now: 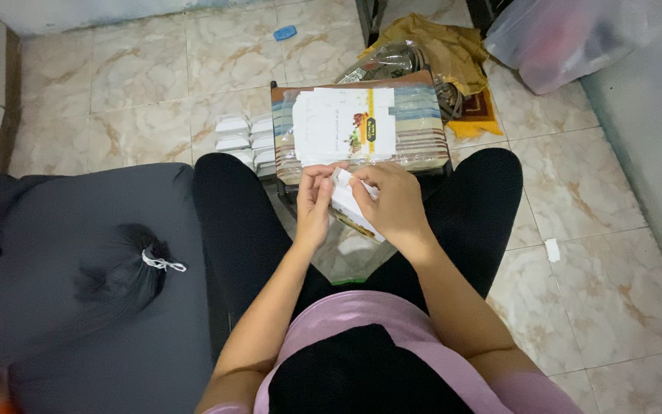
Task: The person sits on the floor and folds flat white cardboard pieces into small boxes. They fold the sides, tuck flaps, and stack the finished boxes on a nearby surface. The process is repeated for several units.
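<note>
My left hand (pixel 314 205) and my right hand (pixel 394 207) together hold a small flat white cardboard box blank (pixel 344 201) between my knees, fingers pinching its upper edge. Just beyond the hands a low striped stand (pixel 423 126) carries a stack of white printed box blanks (pixel 335 126) under clear plastic. Folded small white boxes (pixel 243 142) are piled on the floor to the left of that stand.
A large dark grey tied bag (pixel 93 284) fills the lower left. A clear plastic bag (pixel 561 38) sits top right, yellow cloth (pixel 453 50) and cables behind the stand, a blue item (pixel 285 33) and a white scrap (pixel 552 250) on the marble tiles.
</note>
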